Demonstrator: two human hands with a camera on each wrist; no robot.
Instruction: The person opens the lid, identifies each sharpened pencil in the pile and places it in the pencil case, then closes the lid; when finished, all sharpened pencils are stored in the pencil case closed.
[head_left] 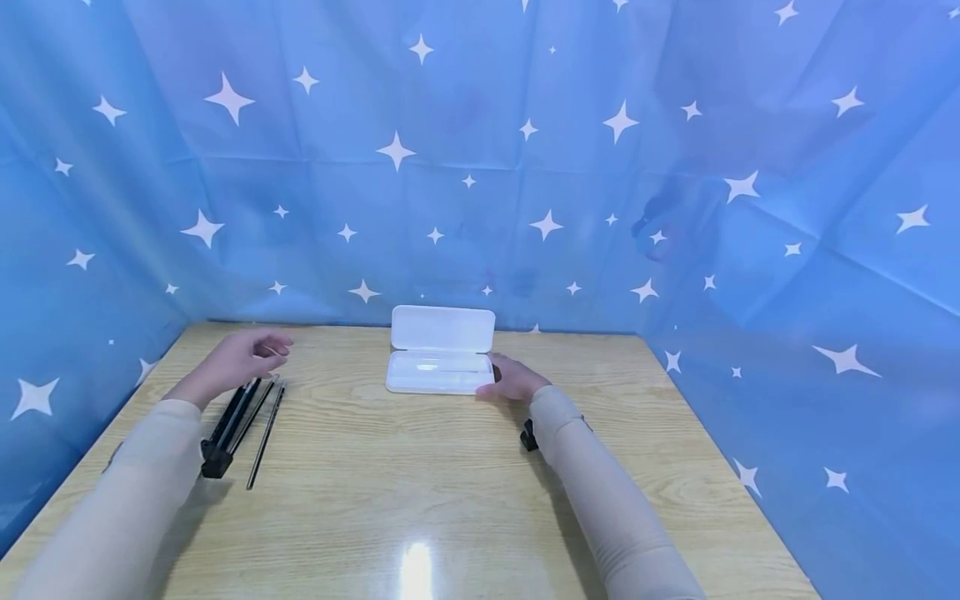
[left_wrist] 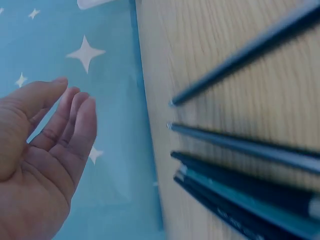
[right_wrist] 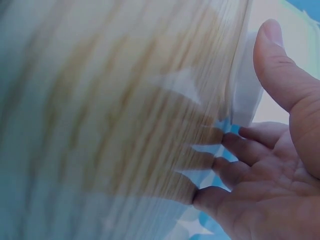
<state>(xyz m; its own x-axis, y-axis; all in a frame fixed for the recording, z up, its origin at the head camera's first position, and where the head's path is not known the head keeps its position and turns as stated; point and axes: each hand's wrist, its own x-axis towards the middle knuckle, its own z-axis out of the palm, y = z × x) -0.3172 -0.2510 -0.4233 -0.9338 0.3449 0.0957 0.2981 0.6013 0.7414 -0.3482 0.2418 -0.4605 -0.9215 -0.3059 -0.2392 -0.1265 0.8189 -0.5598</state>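
Note:
A white pencil case (head_left: 420, 382) lies on the table near its back edge, its lid (head_left: 442, 327) raised against the curtain. My right hand (head_left: 516, 379) is at the case's right end, thumb at the front corner. In the right wrist view, the thumb (right_wrist: 277, 65) is extended over the case and the other fingers spread low by the tabletop. Over at the left, my empty left hand (head_left: 243, 358) hovers with loosely bent fingers above several dark, slim pencils. One pencil (head_left: 266, 437) lies apart; the others sit closer together, a teal one (left_wrist: 240, 205) among them.
The wood-grain table (head_left: 360, 475) runs back to a blue curtain (head_left: 480, 192) with white stars, which also hangs along both sides. Small black devices (head_left: 216, 460) are strapped at the wrists. A bright light reflection shows near the table's front.

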